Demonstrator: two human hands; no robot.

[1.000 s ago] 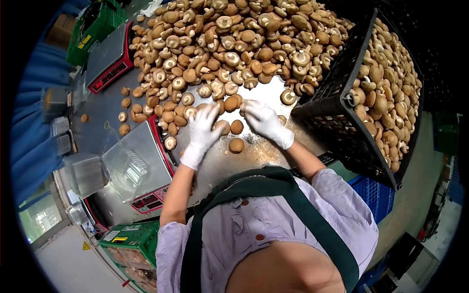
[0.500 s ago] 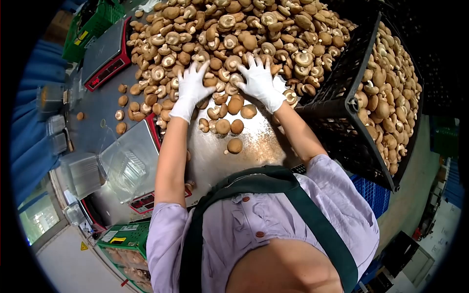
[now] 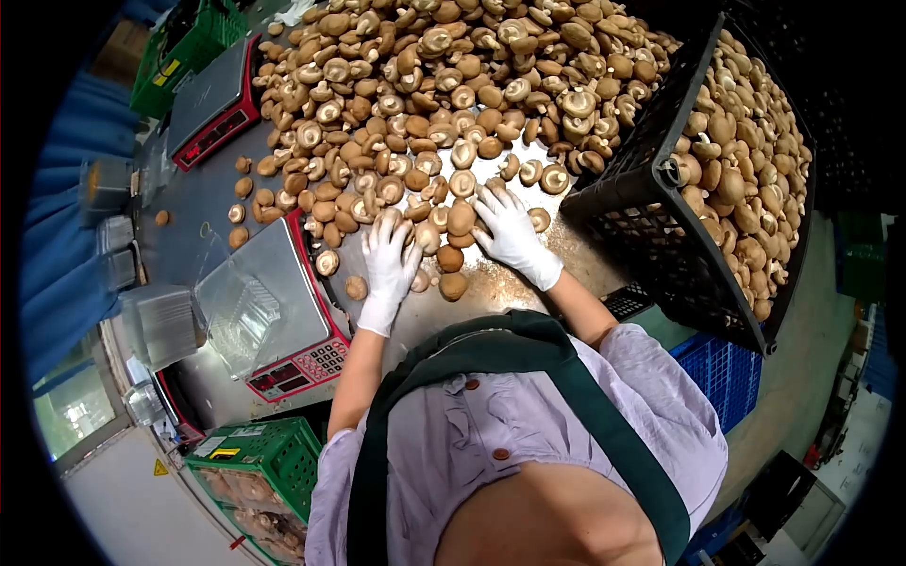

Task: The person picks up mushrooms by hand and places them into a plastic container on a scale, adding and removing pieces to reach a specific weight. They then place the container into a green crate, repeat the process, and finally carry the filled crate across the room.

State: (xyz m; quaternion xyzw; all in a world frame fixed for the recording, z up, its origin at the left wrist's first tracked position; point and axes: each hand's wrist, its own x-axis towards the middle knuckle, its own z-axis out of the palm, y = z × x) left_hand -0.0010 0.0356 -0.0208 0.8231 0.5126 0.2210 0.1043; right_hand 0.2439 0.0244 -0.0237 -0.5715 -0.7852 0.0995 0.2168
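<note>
A large heap of brown shiitake mushrooms [image 3: 415, 85] covers the back of the metal table [image 3: 514, 283]. My left hand [image 3: 389, 264], in a white glove, lies palm down with fingers spread at the near edge of the loose mushrooms, its fingertips touching some. My right hand [image 3: 514, 236], gloved too, rests across from it with fingers stretched out, beside a shiitake mushroom [image 3: 461, 219]. Between both hands sit several mushrooms, one of them a round brown cap [image 3: 453, 286] nearest my body. Neither hand has anything gripped in it.
A black crate [image 3: 651, 203] full of mushrooms leans at the right. On the left stand a red-edged scale [image 3: 297, 370] with a clear plastic tray [image 3: 247, 307] on it, another scale [image 3: 215, 104], stacked clear trays [image 3: 160, 325] and a green crate [image 3: 255, 453].
Both hands have drawn back from the heap toward my body, dragging mushrooms with them. Mushrooms now lie spread nearer on the metal surface, with a gap behind them at the right.
</note>
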